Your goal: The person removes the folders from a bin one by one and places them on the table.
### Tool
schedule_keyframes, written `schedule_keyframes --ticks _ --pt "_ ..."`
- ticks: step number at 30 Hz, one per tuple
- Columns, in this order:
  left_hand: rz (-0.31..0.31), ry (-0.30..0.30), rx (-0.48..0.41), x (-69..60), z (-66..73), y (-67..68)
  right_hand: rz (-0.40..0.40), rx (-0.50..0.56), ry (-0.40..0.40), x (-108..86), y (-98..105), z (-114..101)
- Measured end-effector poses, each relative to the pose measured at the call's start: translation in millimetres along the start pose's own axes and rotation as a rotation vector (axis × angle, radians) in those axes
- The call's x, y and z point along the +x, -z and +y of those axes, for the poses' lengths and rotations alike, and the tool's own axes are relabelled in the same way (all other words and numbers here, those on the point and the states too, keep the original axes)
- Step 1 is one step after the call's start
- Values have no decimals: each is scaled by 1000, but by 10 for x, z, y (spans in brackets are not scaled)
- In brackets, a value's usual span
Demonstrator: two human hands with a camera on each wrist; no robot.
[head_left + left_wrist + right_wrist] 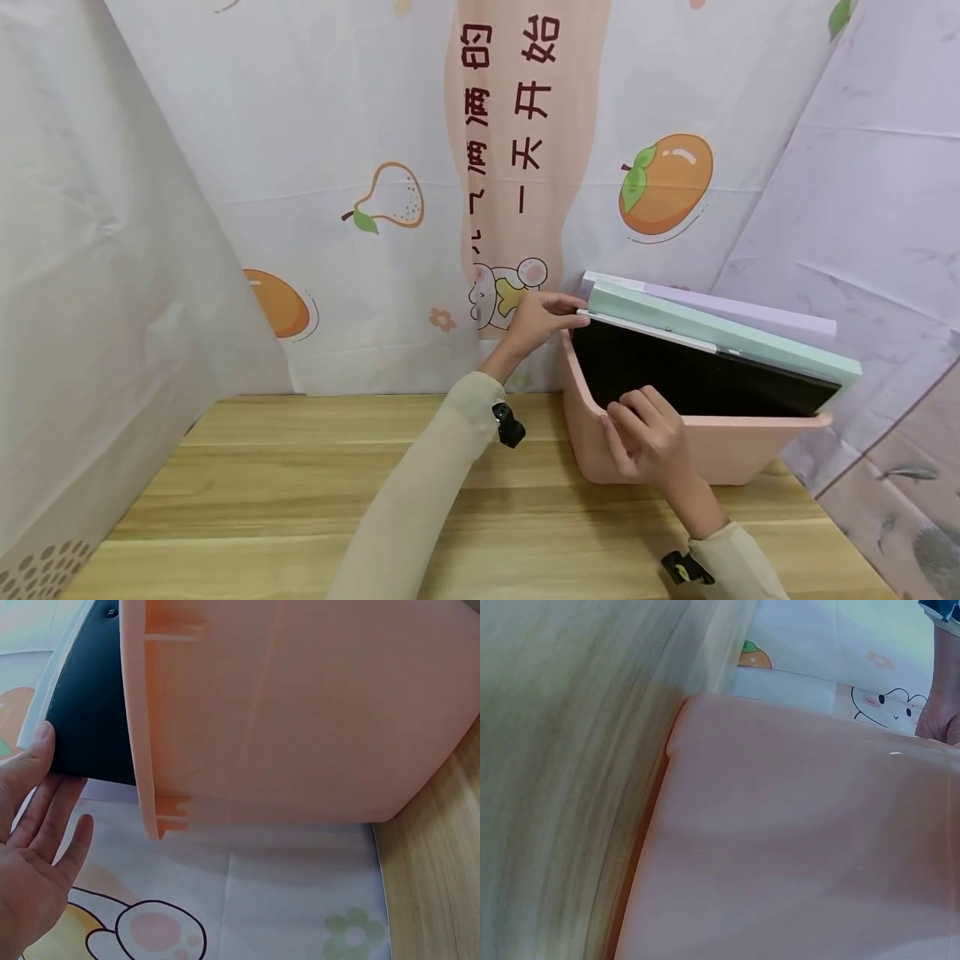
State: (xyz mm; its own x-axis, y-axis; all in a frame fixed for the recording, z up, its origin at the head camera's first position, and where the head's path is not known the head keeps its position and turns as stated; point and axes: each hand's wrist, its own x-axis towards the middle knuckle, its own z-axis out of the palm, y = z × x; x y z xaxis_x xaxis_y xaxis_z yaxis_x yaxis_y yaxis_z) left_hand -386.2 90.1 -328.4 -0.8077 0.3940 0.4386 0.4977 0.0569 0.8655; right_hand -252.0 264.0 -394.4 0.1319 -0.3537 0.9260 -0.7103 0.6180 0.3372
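A pink plastic bin stands at the right of the table with flat file folders leaning in it. At the front is a black folder with a white strip along part of its top edge. My left hand pinches its upper left corner, thumb on the black face in the left wrist view and the fingers behind. My right hand is at the bin's front left rim, its fingers curled over the edge and the thumb along the outer wall. The right wrist view shows the bin wall but not the right hand's fingers.
Behind the black folder lean a mint green folder and a lilac folder. The wooden table extends to the left. Printed curtains hang close behind the bin and at both sides.
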Motion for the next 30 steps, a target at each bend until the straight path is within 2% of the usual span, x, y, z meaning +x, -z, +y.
schedule_keyframes --ticks 8,14,18,23,27,30 --pt "38 -23 -14 -7 -28 -18 15 1 11 23 -8 -4" --pt "67 -36 27 -22 -1 -34 23 -1 10 43 -9 -11" --pt "32 -36 15 -23 6 -37 27 6 6 47 -6 -15" --pt "-55 -9 -25 9 -9 -5 27 11 4 48 -13 -18" --pt "-108 22 -15 43 10 37 38 12 0 51 -23 -16" --pt "-122 38 0 59 20 54 34 10 -7 41 -20 -16"
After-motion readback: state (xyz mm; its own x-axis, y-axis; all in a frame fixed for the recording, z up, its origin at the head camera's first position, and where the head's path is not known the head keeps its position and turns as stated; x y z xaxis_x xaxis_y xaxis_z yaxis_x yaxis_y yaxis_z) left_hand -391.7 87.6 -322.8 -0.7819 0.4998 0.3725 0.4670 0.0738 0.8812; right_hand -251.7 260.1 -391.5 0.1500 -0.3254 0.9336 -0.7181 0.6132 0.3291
